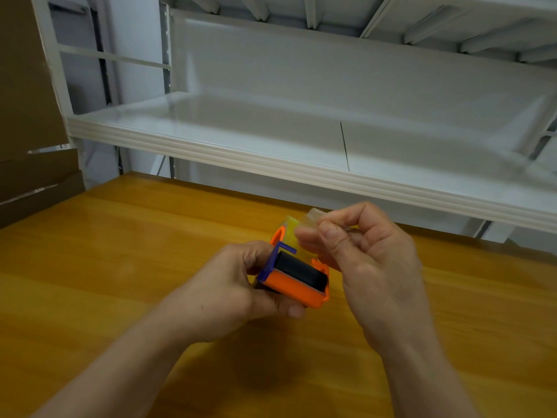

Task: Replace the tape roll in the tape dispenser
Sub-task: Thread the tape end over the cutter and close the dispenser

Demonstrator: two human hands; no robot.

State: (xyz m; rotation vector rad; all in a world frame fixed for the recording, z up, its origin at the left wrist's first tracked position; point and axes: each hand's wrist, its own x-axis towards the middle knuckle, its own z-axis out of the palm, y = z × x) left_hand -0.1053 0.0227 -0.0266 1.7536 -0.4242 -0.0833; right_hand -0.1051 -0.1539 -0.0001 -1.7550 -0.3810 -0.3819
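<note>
Above the wooden table point(120, 267) I see my left hand point(229, 285) curled round the orange tape dispenser point(297, 285), holding it aloft. My right hand point(361, 251) pinches the loose tape end point(310, 218) leading from the yellowish tape roll point(291, 232) seated inside.

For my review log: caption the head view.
Left hand grips orange tape dispenser; right hand pinches loose tape end.
</note>
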